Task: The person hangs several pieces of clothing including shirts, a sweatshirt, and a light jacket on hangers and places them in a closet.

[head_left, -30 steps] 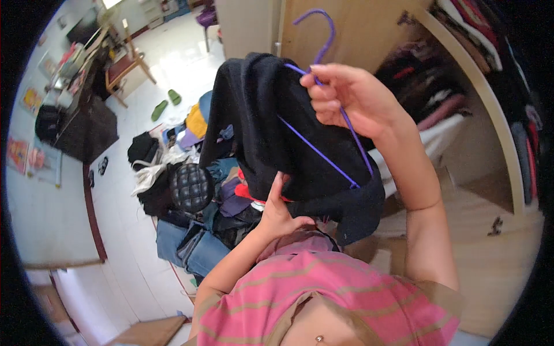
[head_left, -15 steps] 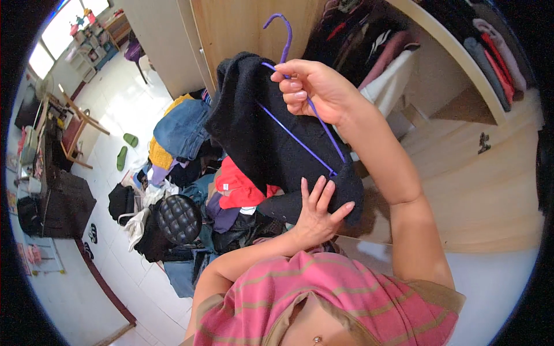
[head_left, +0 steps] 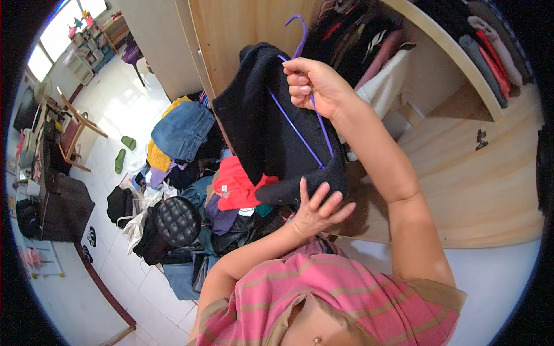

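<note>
My right hand point(head_left: 316, 87) is raised and closed round the neck of a purple hanger point(head_left: 302, 36), its hook pointing up. A black knitted garment point(head_left: 254, 109) hangs from the hanger, one shoulder over the far arm. Its other shoulder lies by the hanger's lower end. My left hand point(head_left: 320, 212) rests with spread fingers at the lower edge of the garment, apparently just touching it. Whether the hanger's lower end is fully inside the cloth cannot be made out.
Behind the garment is a heap of clothes with blue jeans point(head_left: 183, 131), a red garment point(head_left: 234, 183) and a black quilted round item point(head_left: 178, 220). An open wooden wardrobe point(head_left: 461, 173) with hanging clothes point(head_left: 384, 55) stands at right. Green slippers point(head_left: 120, 161) lie on the tiled floor.
The hanger's hook has shifted right, while its lower end and the garment's lower part have moved slightly left. My left hand's fingers have spread wider and slipped off the cloth toward its lower edge.
</note>
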